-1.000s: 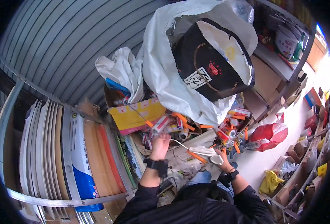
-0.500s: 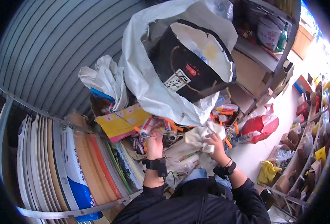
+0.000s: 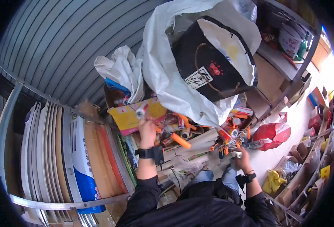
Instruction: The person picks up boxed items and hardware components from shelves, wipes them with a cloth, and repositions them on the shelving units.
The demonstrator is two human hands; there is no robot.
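Note:
My left hand (image 3: 147, 130) is closed around a small paint roller (image 3: 141, 111) with a white sleeve, held up in front of a yellow and pink carton (image 3: 138, 116). To its right, an orange handle (image 3: 181, 140) sticks out over a heap of packed rollers with orange handles. At the right, above my knee, my right hand (image 3: 243, 159) is closed; a small pale thing (image 3: 235, 154) shows at its fingertips, its kind unclear. Just beyond that hand lies a cluster of orange-handled rollers (image 3: 233, 137) with metal rods.
A big white woven sack (image 3: 155, 72) holding a black bag (image 3: 189, 53) stands behind the heap. Upright boards (image 3: 95, 159) fill a metal rack at the left. A red plastic bag (image 3: 271, 136) lies on the floor, with shelves of boxes (image 3: 306, 159) along the right.
My left hand has lifted a roller up toward the carton. My right hand has drawn back toward me and right, and the large white cloth it held no longer shows over the heap. The view has shifted.

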